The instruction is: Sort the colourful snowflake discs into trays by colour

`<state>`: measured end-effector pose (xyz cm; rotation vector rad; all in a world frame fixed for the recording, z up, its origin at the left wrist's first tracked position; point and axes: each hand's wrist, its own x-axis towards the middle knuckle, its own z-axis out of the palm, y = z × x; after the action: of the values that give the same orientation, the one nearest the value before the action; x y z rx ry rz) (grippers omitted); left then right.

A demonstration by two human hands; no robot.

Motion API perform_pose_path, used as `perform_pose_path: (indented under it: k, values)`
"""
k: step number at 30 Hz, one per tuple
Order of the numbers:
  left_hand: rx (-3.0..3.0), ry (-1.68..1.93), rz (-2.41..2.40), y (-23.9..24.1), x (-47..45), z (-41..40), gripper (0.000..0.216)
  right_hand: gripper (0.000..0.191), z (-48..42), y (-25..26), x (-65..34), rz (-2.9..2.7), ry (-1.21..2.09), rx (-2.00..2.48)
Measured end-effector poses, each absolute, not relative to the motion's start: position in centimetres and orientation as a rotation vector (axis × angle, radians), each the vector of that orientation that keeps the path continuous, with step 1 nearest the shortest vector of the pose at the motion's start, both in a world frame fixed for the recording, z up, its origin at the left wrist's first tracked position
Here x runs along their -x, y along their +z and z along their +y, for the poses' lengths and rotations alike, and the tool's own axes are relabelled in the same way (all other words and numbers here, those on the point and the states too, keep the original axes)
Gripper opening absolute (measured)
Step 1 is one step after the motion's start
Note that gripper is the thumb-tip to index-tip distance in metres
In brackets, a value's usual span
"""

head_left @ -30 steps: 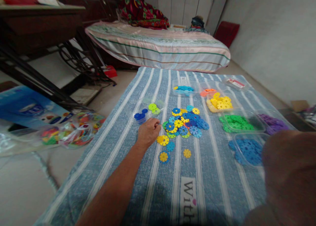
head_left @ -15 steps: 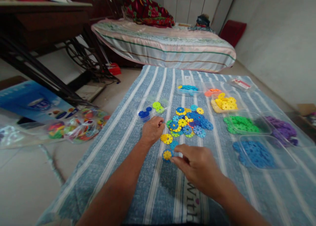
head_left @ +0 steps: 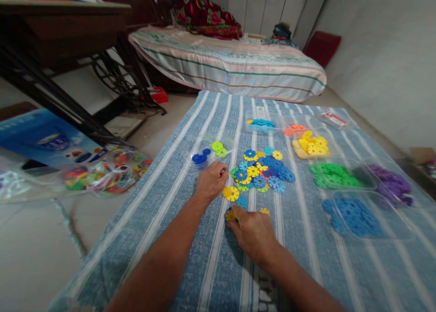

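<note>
Striped blue-and-white cloth point(head_left: 163, 180) covers the work surface, its far edge close to the bed point(head_left: 238, 66), its left edge falling away toward the floor point(head_left: 34, 248). Left of the left forearm, a wide band of cloth runs to that edge. The left hand point(head_left: 211, 181) rests near a pile of notched discs point(head_left: 272, 167), fingers curled inward; I cannot tell whether they grip anything. The right hand point(head_left: 255, 235) pinches a yellow-and-blue disc pair point(head_left: 230, 215) between thumb and forefinger, nearer than the pile and just beside a light blue disc point(head_left: 241, 201). On the right, tubs of green pieces point(head_left: 335, 175), blue pieces point(head_left: 356, 215) and purple pieces point(head_left: 391, 185) stand well apart from the hand, a lane of cloth between.
</note>
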<state>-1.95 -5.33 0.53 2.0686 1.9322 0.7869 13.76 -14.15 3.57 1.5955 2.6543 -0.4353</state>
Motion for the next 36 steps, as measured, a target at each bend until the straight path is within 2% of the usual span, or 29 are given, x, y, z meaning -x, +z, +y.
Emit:
perform_pose_path:
  k: [7,16,22,24,26,28,30,36]
  values:
    - [-2.059,0.786,1.921,0.5,2.1,-5.3,0.014,0.018,-14.4,2.5,-14.2,2.757,-0.348,-1.628]
    - [-2.054,0.748,1.925,0.6,2.2,-5.4,0.013,0.027,-13.3,1.6,-14.5,3.015,-0.239,-1.681]
    - [-2.059,0.744,1.912,0.6,2.4,-5.4,0.014,0.032,-5.5,4.8,-16.6,3.045,-0.506,-1.932]
    - [-2.057,0.736,1.903,0.7,2.4,-5.5,0.014,0.037,-1.0,7.1,-17.1,2.980,-0.814,-2.196]
    - [-2.049,0.734,1.896,0.7,2.4,-5.5,0.014,0.035,3.0,9.1,-17.5,2.718,-1.300,-2.600]
    - [-2.034,0.736,1.906,0.8,2.4,-5.5,0.015,0.033,5.8,10.1,-17.9,2.536,-1.578,-2.777]
    - [-2.025,0.736,1.916,0.8,2.4,-5.6,0.014,0.031,6.8,9.7,-18.2,2.489,-1.588,-2.788]
    - [-2.030,0.725,1.929,0.5,2.5,-5.6,0.014,0.025,5.0,5.8,-19.3,2.460,-1.257,-2.705]
